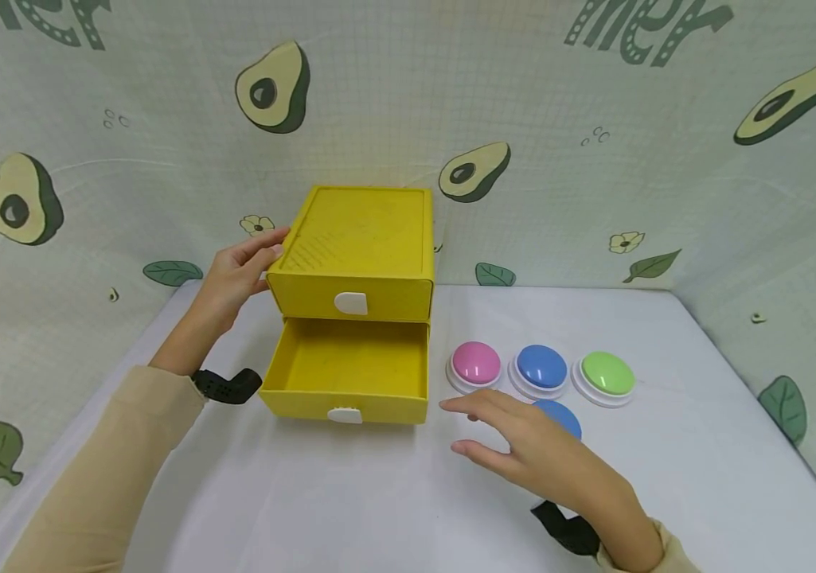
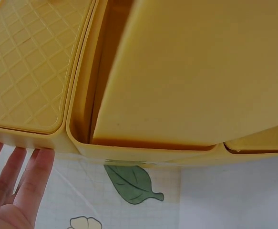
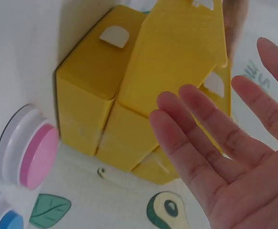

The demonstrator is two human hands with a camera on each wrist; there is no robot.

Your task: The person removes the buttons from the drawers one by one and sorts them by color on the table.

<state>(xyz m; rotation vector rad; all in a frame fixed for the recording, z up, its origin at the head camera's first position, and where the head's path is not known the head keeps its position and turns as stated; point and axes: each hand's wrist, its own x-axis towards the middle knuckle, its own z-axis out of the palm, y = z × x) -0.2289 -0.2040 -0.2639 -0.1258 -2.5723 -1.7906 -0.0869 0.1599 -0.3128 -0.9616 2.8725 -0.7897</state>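
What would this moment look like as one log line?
left grip: touches left side of yellow cabinet; right grip: holds nothing; pulled-out drawer: below top drawer; table: pink button, green button, two blue buttons

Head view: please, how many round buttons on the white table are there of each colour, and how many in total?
Pink button: 1
Blue buttons: 2, one partly hidden by the right hand
Green button: 1
Total: 4

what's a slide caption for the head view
Left grip touches a yellow drawer unit with an open drawer, near pink, blue and green dome-topped buttons.
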